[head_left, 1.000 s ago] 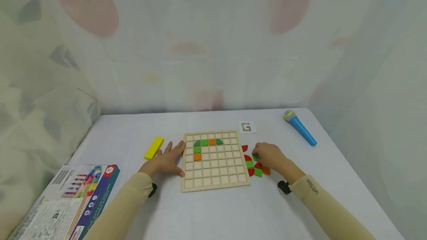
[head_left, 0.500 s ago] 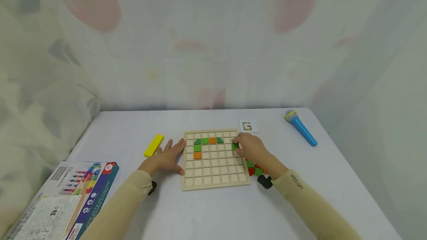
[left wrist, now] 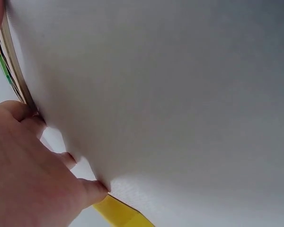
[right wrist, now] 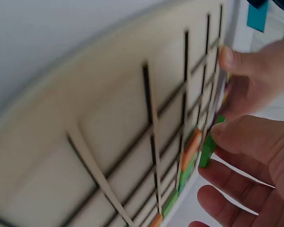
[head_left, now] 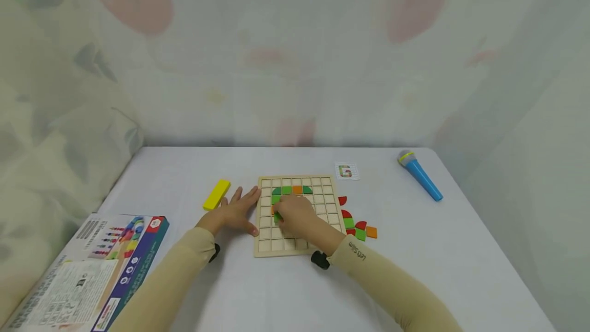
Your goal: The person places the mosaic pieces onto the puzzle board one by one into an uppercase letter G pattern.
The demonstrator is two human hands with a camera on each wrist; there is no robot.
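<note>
Green tile (right wrist: 208, 147) pinched by right hand (head_left: 295, 215) over wooden grid board (head_left: 322, 204).

A white table (head_left: 415, 250) carries a wooden grid board (head_left: 318, 181), yellow block (head_left: 216, 194), game box (head_left: 92, 265), blue microphone (head_left: 420, 175) and small card (head_left: 346, 171).

right hand (head_left: 295, 215): moved from the loose pieces (head_left: 356, 225) at the board's right edge, across the wooden grid board (head_left: 299, 214), to its left columns. green piece (right wrist: 209, 146): lifted from the pile, now pinched over the cells below the orange square.
</note>
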